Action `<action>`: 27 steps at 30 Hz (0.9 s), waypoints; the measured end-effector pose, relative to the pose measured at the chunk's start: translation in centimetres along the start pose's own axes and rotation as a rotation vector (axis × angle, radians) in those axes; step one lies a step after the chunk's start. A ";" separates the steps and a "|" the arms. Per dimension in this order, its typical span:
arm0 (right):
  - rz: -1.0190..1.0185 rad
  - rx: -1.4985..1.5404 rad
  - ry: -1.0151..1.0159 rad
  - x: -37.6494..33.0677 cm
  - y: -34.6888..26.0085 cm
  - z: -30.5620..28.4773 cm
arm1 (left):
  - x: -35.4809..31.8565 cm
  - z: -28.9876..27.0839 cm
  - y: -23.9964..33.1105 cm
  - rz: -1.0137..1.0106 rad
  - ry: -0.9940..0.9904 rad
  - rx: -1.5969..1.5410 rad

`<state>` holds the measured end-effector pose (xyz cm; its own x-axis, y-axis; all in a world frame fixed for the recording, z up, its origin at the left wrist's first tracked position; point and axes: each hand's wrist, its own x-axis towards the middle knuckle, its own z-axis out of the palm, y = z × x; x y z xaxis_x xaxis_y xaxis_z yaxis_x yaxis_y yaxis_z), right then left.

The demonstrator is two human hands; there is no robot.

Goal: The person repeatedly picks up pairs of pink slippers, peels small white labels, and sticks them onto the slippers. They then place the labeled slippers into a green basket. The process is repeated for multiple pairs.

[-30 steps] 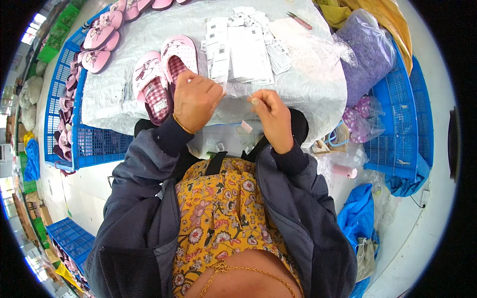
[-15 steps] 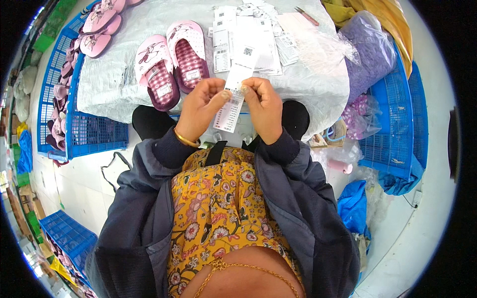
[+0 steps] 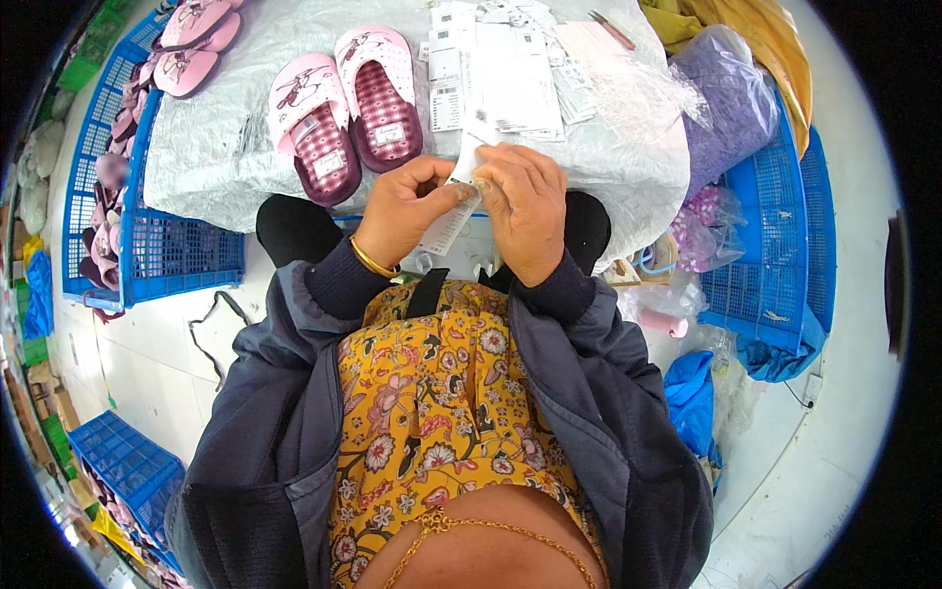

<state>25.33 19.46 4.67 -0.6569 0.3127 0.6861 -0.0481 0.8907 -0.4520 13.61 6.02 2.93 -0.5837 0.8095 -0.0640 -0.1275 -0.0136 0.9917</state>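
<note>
Between my two hands, just past the near edge of the wrapped work surface, is a long white printed label [image 3: 449, 228]. My left hand [image 3: 400, 214] pinches it from the left between thumb and fingers. From the right, my right hand [image 3: 528, 218] grips the same label, its curled fingers covering part of it. The label's upper end is bent, and its lower end hangs below my fingertips. Beyond my left hand lies a pair of pink slippers [image 3: 385, 120] with dark red checked insoles. Several white labels [image 3: 515, 83] lie in a loose pile beyond my right hand.
Tweezers [image 3: 612, 31] and crumpled clear plastic [image 3: 653, 93] lie at the far right. More pink slippers [image 3: 186, 71] lie at the far left, by a blue crate [image 3: 186, 260]. A purple bagged bundle [image 3: 726, 103] rests by another blue crate [image 3: 760, 285] on the right.
The label's upper part, flat before, is now bent and mostly turned from view. My right fingers have rolled inward over it. Both hands keep their grip.
</note>
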 end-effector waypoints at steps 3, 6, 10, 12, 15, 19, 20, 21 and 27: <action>0.054 0.120 -0.035 -0.4 -0.2 -0.1 | -0.2 0.2 0.3 0.054 0.010 0.054; 0.114 0.227 -0.022 -0.8 -0.5 0.1 | -0.4 0.4 0.1 0.108 -0.001 0.015; 0.230 0.293 -0.036 -1.4 -0.8 0.0 | -0.5 0.4 -0.1 0.188 -0.001 0.107; 0.287 0.301 -0.030 -1.6 -0.9 -0.1 | -0.5 0.4 0.6 0.297 0.062 0.303; 0.372 0.333 -0.027 -1.8 -0.9 -0.3 | -0.2 0.1 1.3 0.334 0.066 0.432; 0.479 0.419 -0.026 -1.7 -1.0 -0.2 | 0.1 -0.6 0.6 -0.002 -0.138 0.112; 0.510 0.443 -0.022 -1.8 -1.0 -0.2 | 0.2 -0.6 0.2 -0.009 -0.128 0.104; 0.520 0.450 -0.023 -1.8 -1.0 -0.2 | 0.4 -0.6 -0.3 -0.016 -0.117 0.096; 0.583 0.467 -0.041 -2.0 -0.8 0.0 | 1.0 -0.6 -0.5 -0.172 -0.182 -0.031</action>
<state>26.63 18.10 3.67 -0.7008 0.6705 0.2434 0.0080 0.3485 -0.9373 12.57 6.48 2.28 -0.3978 0.8936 -0.2079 -0.2385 0.1181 0.9639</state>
